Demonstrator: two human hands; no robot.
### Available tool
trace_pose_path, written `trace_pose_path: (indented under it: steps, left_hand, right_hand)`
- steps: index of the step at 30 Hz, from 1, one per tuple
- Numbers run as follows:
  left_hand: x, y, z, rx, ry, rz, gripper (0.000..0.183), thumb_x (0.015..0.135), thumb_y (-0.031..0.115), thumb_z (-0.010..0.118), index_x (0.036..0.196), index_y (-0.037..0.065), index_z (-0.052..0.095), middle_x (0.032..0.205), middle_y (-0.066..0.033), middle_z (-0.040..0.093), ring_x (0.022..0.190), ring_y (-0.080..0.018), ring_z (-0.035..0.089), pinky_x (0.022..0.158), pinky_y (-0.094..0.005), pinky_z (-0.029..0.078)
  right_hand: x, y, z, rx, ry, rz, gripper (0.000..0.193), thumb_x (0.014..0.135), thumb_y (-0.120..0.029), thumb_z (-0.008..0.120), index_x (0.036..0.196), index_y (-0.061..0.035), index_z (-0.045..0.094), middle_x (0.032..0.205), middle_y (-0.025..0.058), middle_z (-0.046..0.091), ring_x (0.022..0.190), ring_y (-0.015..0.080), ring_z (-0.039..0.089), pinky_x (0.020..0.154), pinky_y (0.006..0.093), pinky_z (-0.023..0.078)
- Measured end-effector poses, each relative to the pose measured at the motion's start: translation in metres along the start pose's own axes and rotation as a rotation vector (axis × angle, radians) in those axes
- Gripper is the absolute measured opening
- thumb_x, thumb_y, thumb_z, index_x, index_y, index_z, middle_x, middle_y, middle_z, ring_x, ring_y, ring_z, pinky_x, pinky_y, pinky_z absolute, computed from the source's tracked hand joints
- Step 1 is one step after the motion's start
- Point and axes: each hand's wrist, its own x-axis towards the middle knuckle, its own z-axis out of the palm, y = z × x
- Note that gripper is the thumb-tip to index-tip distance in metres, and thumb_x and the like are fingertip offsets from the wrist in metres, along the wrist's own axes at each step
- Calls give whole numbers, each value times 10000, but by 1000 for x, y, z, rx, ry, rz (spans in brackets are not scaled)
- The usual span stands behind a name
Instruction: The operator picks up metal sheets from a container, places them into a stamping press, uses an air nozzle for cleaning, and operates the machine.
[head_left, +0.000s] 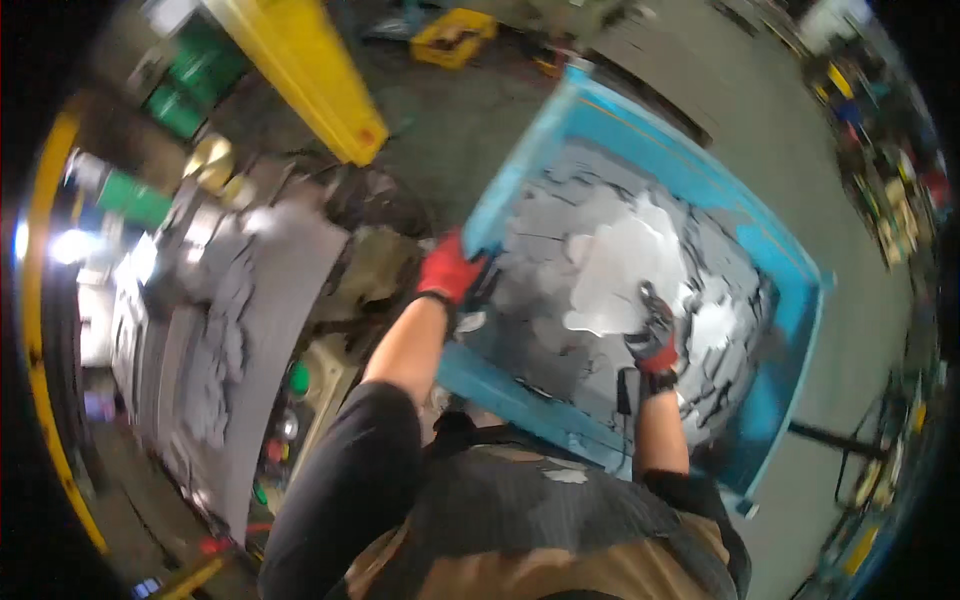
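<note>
My left hand [450,269], in a red glove, is at the left wall of a large blue bin [690,140]; its fingers close over the rim. Inside the bin lie several thin grey sheet pieces with ragged edges, heaped and overlapping. My right hand [652,332], in a dark-fingered glove with a red cuff, is over the heap, by the lower right edge of a pale, shiny sheet piece [615,270]. Blur hides whether its fingers grip that piece or only touch it.
To the left stands a machine with a grey slanted plate [290,270] bearing more ragged pieces. A yellow post [310,80] rises beyond it, near a yellow crate [453,38]. Assorted gear [880,170] lines the far right, across the grey floor.
</note>
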Motion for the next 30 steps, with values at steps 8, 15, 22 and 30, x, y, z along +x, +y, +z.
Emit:
trace_pose_path:
  steps: [8,15,22,30]
  left_hand:
    - [-80,-31,-13,-1199,-315,619,427,906,290,429,1269,77,358,1170,-48,496,994,-156,516,849,-333,435]
    - [-220,-91,-131,-1932,-415,-125,357,853,279,507,1160,98,479,1097,-49,542,967,-180,542,834,-345,449]
    - [-212,-212,-211,-2002,2,-38,355,854,295,489,1123,65,509,1056,-62,573,945,-221,555,859,-380,431]
    - [-154,-317,-277,-183,587,-149,577,823,354,483,1289,48,336,1286,-101,413,1136,-219,429,925,-293,375]
  right_hand:
    - [4,-149,62,488,-146,394,293,813,-98,527,1074,34,513,1056,132,569,962,212,554,872,303,438]
    - [22,-249,215,725,-602,521,441,809,-80,526,1219,23,402,1156,141,510,1002,207,539,848,290,430]
    - [40,-338,286,452,-722,47,540,839,-150,561,1302,-22,312,1244,94,432,1105,193,442,938,297,341]
    - [11,-283,193,660,-706,492,377,872,-137,517,1223,-22,439,1123,52,540,995,131,514,870,254,405]
